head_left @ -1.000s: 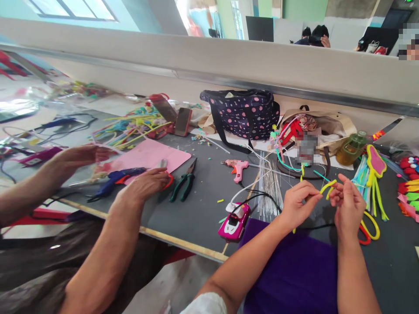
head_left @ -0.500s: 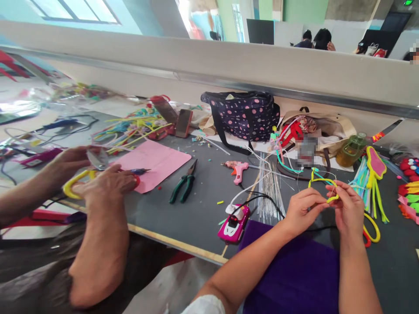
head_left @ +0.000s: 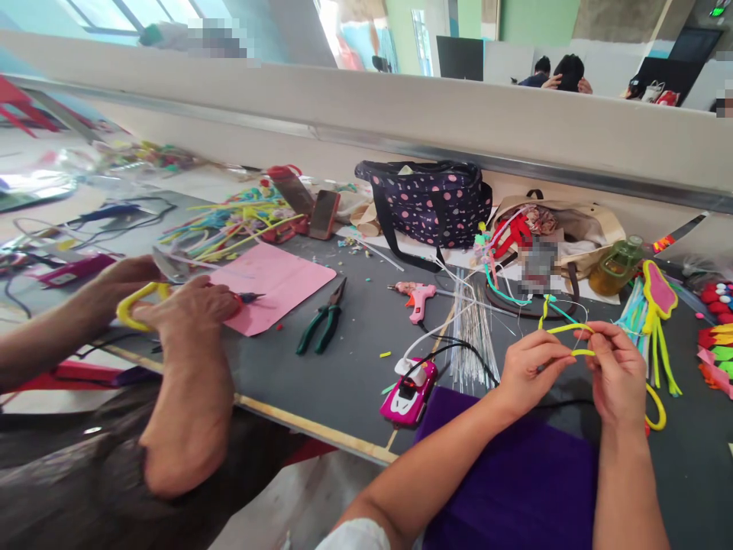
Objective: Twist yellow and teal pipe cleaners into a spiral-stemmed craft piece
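The left hand (head_left: 530,372) and right hand (head_left: 619,370) pinch a yellow strip (head_left: 566,328) beyond the purple cloth (head_left: 515,466) at the table's (head_left: 360,374) near edge.

I see that the desk (head_left: 355,389) has a dark grey top, and a light brown strip (head_left: 321,426) runs along its near edge. In the middle lie green-handled pliers (head_left: 322,321), between a pink sheet (head_left: 286,283) on the left and a pink glue gun (head_left: 421,298) on the right. Nearer to me is a magenta power socket (head_left: 408,401); to the right of it, thin silver wires (head_left: 473,328) are spread. On the far side there are a dotted bag (head_left: 421,202), a beige bag (head_left: 595,225) and a bottle (head_left: 615,267). Farther left lies a pile of coloured stems (head_left: 232,221).
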Demonstrator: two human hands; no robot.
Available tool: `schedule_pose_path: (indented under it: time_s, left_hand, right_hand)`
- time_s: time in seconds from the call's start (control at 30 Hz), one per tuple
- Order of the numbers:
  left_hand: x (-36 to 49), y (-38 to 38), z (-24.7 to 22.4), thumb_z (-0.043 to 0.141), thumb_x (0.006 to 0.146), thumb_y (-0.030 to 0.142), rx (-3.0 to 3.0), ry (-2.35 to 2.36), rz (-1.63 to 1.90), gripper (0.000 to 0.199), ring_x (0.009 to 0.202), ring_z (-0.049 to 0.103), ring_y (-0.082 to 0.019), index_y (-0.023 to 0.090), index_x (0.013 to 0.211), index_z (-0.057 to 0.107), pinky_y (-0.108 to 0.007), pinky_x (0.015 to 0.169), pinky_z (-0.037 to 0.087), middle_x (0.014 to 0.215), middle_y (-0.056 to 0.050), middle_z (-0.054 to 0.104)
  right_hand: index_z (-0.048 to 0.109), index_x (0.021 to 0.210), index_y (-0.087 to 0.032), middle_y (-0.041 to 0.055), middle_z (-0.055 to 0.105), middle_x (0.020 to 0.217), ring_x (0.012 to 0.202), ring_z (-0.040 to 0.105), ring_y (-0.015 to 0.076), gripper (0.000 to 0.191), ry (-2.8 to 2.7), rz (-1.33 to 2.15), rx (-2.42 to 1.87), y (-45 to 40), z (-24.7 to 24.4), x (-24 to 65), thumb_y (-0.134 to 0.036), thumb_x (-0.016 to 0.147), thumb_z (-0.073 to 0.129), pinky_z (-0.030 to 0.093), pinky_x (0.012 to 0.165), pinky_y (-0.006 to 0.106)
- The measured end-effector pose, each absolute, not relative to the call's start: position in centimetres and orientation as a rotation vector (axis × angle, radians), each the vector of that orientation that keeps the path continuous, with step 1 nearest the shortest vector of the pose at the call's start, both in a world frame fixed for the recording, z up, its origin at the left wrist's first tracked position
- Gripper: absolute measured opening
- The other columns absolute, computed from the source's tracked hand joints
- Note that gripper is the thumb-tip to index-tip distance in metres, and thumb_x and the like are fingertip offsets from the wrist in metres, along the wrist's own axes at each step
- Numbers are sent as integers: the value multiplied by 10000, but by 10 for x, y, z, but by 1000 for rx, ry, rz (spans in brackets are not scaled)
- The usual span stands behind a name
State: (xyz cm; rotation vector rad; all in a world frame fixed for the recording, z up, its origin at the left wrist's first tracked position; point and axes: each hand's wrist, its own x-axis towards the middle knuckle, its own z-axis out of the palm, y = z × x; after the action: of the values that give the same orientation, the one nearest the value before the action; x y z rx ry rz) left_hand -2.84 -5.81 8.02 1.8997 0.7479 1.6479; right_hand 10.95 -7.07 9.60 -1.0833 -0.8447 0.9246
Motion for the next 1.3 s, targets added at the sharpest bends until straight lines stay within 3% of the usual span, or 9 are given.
schedule_pose_path:
  time_s: [0.1, 0.33, 0.47, 0.57, 0.73, 0.87, 1.0, 1.17, 1.3]
  left_hand:
    - [-29, -59, 79, 671, 843, 241, 1942, 808, 1665, 83, 750, 636, -122, 180, 879, 714, -231, 687, 534, 835, -52, 670]
    - [-29, -60, 80, 666, 845, 240, 1831, 800, 1667, 74, 904, 687, -153, 186, 863, 713, -313, 837, 577, 1299, -111, 564]
    - [-30, -61, 81, 662, 847, 225, 1856, 804, 1662, 77, 971, 674, -174, 187, 887, 715, -303, 856, 567, 1159, -98, 651]
    - [-30, -61, 80, 665, 842, 214, 1914, 807, 1679, 86, 1024, 653, -182, 181, 903, 716, -301, 865, 564, 1161, -107, 642]
    - [-32, -63, 78, 618, 871, 215, 2068, 901, 1637, 122, 1107, 618, -213, 187, 949, 708, -343, 874, 564, 1259, -134, 597]
    - [-33, -64, 76, 585, 888, 219, 2183, 944, 1625, 145, 1135, 598, -220, 191, 976, 697, -361, 892, 558, 1317, -137, 558]
    - [-31, -67, 73, 607, 873, 228, 2260, 975, 1713, 155, 1143, 579, -234, 199, 996, 696, -328, 852, 563, 1358, -131, 496]
    - [-27, -73, 68, 643, 856, 247, 2335, 1097, 1834, 177, 745, 600, -119, 215, 1020, 702, -207, 616, 513, 915, -55, 585]
    - [-25, -71, 73, 628, 866, 259, 2282, 988, 1771, 144, 685, 598, -120, 187, 965, 704, -225, 635, 501, 787, -39, 619]
  right_hand:
    - [692, 945, -182, 39, 710, 839, 481, 447, 61, 257, -924, 775, -1118, -75, 98, 106, -360, 763, 721, 329, 442, 205]
    - [677, 960, -185, 45, 688, 825, 644, 610, 147, 259, -957, 676, -1180, -77, 98, 98, -391, 803, 680, 414, 483, 225]
    - [653, 1037, -188, 67, 698, 880, 671, 633, 165, 283, -1029, 596, -1216, -79, 97, 95, -393, 844, 633, 442, 515, 247]
    - [621, 1171, -220, 107, 676, 1104, 939, 648, 236, 332, -1225, 332, -1232, -81, 98, 97, -359, 870, 601, 515, 715, 350]
    - [689, 1131, -285, 105, 444, 1436, 1217, 474, 324, 283, -1633, -337, -1313, -81, 103, 101, -290, 855, 628, 400, 954, 500]
    - [700, 1082, -263, 115, 504, 1343, 1065, 517, 272, 228, -1684, -453, -1407, -81, 109, 99, -270, 879, 596, 384, 932, 478]
    - [700, 942, -225, 98, 604, 1041, 923, 530, 227, 122, -1614, -422, -1417, -83, 114, 94, -262, 880, 601, 411, 861, 407]
    - [661, 882, -213, 45, 607, 812, 810, 568, 193, 102, -1360, -217, -1275, -81, 110, 88, -266, 897, 575, 461, 779, 352]
    - [646, 832, -206, 45, 618, 806, 810, 589, 200, 141, -1178, -77, -1225, -78, 104, 84, -326, 883, 591, 477, 771, 370]
